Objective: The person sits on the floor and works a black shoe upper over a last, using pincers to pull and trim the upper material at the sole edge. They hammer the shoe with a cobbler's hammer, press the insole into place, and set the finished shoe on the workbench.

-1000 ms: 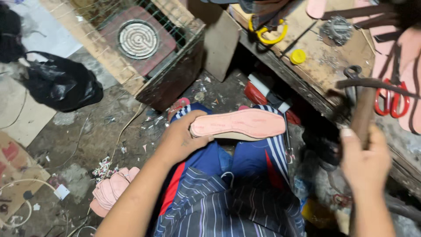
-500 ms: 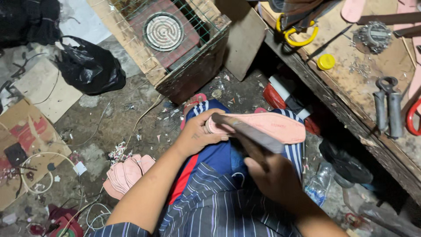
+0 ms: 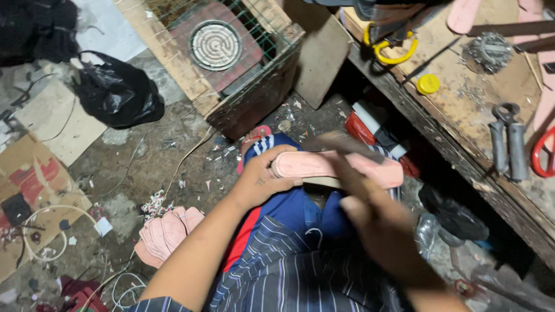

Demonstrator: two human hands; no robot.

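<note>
The left hand [image 3: 266, 179] grips the near-left end of a pink shoe sole [image 3: 335, 166], fingers curled over its edge and thumb tucked beneath, pinning it flat across the person's lap on the blue trousers [image 3: 300, 211]. The sole lies lengthwise, running left to right, right in the middle of the scene. Over it comes the right hand [image 3: 384, 222], blurred, fingers wrapped tight round the handle of a dark tool [image 3: 341, 153] (a hammer by the look of it, though the head is too smeared to be sure). The tool's far end sits over the sole's middle; whether it touches, I cannot tell.

Down on the dirty floor to the near left, a stack of pink soles [image 3: 165, 234] lies fanned out, well apart from the lap. Farther left, flattened cardboard [image 3: 34, 179] with a loop of white cable [image 3: 43, 231] on it. At the far left, a black plastic bag [image 3: 118, 92] slumps on the ground. Just beyond the knees stands a wooden crate [image 3: 254, 98] with wire mesh over the top and a round coil heater [image 3: 215, 45] inside.

On the right, a worn wooden workbench [image 3: 462, 115] runs from far to near: a yellow-handled tool [image 3: 393, 52] at its far end, a small yellow cap [image 3: 428, 84], a spiky metal part [image 3: 489, 51], and grey pincers [image 3: 509, 141] lying nearer.
</note>
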